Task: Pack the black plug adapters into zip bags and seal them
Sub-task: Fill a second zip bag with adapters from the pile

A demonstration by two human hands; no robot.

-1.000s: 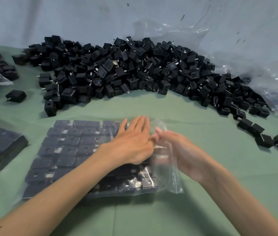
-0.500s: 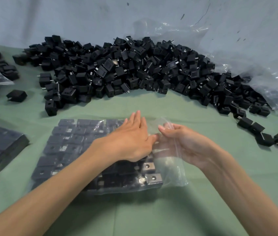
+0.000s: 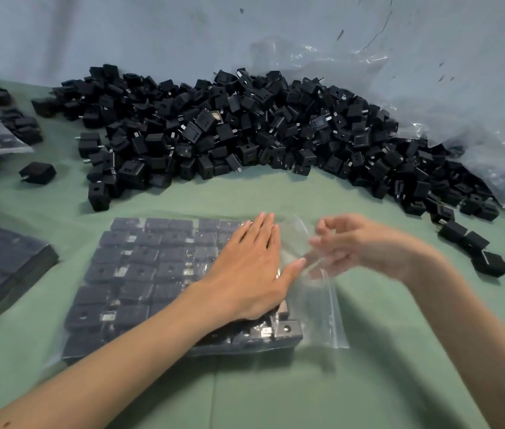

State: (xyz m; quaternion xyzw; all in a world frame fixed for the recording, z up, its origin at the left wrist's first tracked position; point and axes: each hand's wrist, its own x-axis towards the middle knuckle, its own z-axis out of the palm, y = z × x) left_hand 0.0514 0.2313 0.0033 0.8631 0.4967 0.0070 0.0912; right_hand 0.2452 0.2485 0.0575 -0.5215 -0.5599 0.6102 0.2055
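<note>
Left hand [image 3: 251, 274] lies flat, fingers straight and together, pressing on the filled zip bag [image 3: 152, 274], which lies near centre on the green tabletop [image 3: 276, 397]. Black plug adapters [image 3: 140, 264] sit in rows inside it. Right hand [image 3: 365, 246] is blurred, fingers curled at the bag's clear open end [image 3: 322, 305]; can't tell if it pinches the plastic. A loose adapter pile [image 3: 245, 134] lies behind. Another packed bag [image 3: 3, 267] sits at left.

Motion blur on right hand [image 3: 365, 249]
</note>
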